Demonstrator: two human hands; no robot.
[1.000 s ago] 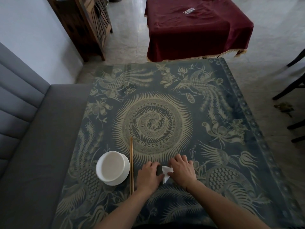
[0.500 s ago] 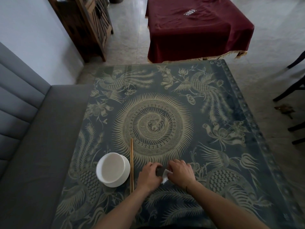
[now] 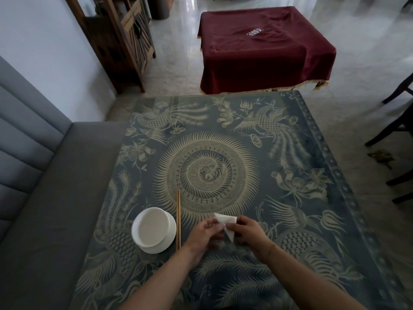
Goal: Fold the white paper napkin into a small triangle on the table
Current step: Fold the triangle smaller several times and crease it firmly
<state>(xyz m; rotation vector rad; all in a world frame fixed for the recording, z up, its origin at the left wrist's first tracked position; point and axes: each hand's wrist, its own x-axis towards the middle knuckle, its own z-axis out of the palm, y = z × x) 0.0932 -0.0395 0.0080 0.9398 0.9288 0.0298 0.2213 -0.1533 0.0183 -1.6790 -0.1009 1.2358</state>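
Since 0.5 s earlier, more of the white napkin (image 3: 225,223) showed, a small triangle near the table's (image 3: 312,220) front edge. Left hand (image 3: 204,234) and right hand (image 3: 248,231) both pinched it with curled fingers (whether it touched the table, I cannot tell). 2 chopsticks (image 3: 178,218) and a white bowl (image 3: 153,229) lay just left.

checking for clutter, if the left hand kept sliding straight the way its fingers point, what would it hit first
The left hand points right and a little away, so it would meet the napkin it already holds, then the right hand just behind it.
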